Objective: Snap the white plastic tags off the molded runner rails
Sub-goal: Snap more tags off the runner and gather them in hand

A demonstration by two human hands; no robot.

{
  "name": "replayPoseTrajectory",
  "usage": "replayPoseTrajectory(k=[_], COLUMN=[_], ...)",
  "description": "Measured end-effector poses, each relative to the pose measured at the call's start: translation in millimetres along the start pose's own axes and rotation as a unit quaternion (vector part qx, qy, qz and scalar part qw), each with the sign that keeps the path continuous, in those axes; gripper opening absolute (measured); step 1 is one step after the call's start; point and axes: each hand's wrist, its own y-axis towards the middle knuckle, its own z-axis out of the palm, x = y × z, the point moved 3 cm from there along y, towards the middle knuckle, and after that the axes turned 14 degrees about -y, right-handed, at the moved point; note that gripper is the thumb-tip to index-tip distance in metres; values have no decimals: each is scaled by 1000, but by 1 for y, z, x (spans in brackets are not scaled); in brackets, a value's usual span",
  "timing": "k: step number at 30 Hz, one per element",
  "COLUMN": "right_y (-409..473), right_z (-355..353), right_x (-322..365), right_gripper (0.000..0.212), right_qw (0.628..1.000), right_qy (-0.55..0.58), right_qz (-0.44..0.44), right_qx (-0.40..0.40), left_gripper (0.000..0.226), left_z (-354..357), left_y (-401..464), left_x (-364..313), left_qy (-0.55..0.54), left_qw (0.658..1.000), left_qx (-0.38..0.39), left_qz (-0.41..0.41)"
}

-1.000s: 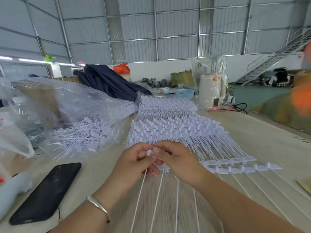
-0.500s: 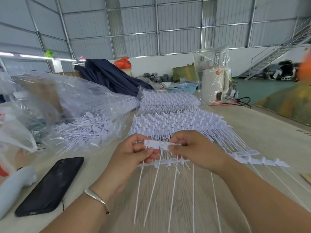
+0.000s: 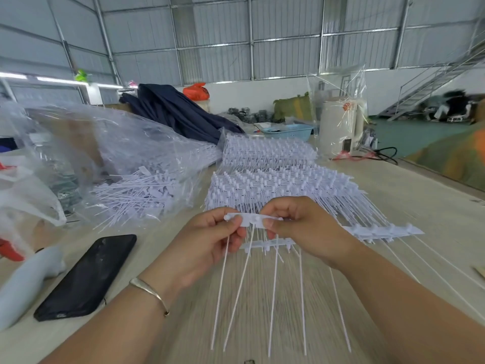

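Both raised: left hand [image 3: 210, 240], right hand [image 3: 301, 227] pinch tag strip [image 3: 253, 220] ends.

White tag strip [image 3: 252, 220] pinched level between both hands, thin tails hanging; runner stacks [image 3: 275, 187] behind

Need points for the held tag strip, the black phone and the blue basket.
held tag strip [image 3: 252, 220], head view, flat middle between the hands
black phone [image 3: 89, 274], head view, screen centre
blue basket [image 3: 291, 132], head view, front wall
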Motion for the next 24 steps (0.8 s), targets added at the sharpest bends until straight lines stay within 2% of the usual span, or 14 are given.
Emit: replayPoseTrajectory(k=[5, 7, 11, 16, 20, 24], right_y=[-2, -3, -3, -3, -2, 0], right_z=[2, 6, 10, 12, 9, 8], right_x=[3, 4, 7, 8, 5, 3], right_gripper=[8, 11, 21, 17, 11, 8], right_qw=[992, 988, 979, 977, 978, 980], right_qy=[117, 137, 183, 192, 189, 187], right_qz=[-32, -44, -56, -70, -59, -50], right_qx=[33, 52, 66, 69, 60, 36], left_gripper=[12, 12, 32, 36, 34, 22], left_z=[5, 9, 13, 16, 17, 15], left_y=[-2, -4, -6, -8, -5, -1], left_x=[4, 6, 8, 17, 18, 14], left_qy=[-161, -161, -140, -163, -135, -99], left_qw=[983, 978, 973, 958, 969, 989], left_qx=[49, 84, 137, 131, 126, 67], left_qz=[-77, -101, -124, -198, -164, -90])
